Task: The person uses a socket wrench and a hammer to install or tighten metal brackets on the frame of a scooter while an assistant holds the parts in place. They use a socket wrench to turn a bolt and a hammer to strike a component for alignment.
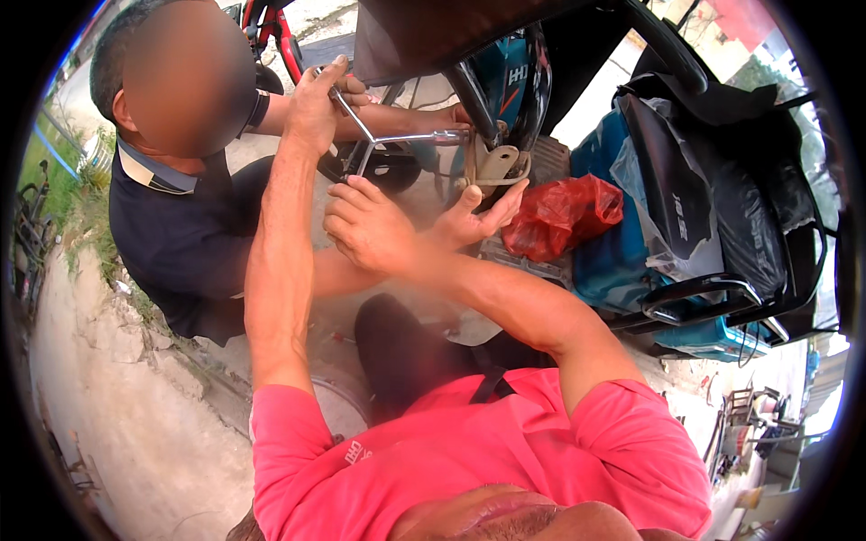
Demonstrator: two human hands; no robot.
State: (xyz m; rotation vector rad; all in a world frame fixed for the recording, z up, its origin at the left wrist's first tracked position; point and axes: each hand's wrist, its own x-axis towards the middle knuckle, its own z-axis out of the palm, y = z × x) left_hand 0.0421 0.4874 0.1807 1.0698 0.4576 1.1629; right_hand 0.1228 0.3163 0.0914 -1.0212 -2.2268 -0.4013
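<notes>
A silver three-armed socket wrench (410,139) reaches across to a pale metal bracket (497,165) on the front of a blue-green vehicle. My left hand (314,106) is closed round its upper arm. My right hand (372,225) is lower down, with fingers curled at the end of the lower arm. The third arm's socket end meets the bracket's left side; the fastener there is too small to make out. A co-worker's hand (478,216) supports the bracket from below, and the co-worker's other hand (456,117) is behind it, partly hidden.
The co-worker in a dark shirt (171,243) crouches close at left, forearms crossing behind mine. A red plastic bag (564,216) lies right of the bracket. Farther right is a black seat (672,189), partly wrapped in plastic. A dark panel (424,36) overhangs the work.
</notes>
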